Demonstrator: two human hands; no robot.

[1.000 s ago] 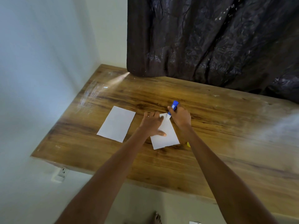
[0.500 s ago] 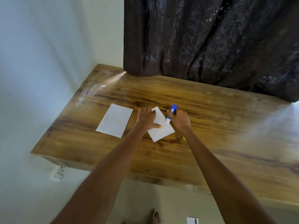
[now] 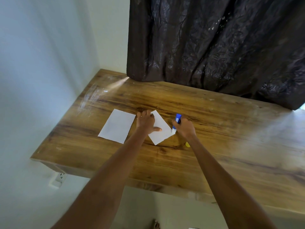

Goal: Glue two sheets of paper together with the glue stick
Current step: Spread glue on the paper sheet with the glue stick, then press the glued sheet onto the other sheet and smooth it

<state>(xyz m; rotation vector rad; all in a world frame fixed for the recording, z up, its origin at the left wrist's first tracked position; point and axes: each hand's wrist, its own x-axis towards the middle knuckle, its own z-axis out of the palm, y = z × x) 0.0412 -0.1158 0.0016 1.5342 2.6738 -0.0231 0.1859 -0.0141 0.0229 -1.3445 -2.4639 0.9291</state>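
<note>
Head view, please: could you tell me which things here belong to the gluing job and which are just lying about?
In use: glue stick, right hand, held sheet, left hand, spare sheet.
Lying about: yellow object, dark curtain, wall socket.

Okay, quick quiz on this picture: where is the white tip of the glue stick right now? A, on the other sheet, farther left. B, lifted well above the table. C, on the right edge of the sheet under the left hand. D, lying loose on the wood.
C: the right hand grips the glue stick, its tip at the right edge of the sheet that the left hand presses.
</note>
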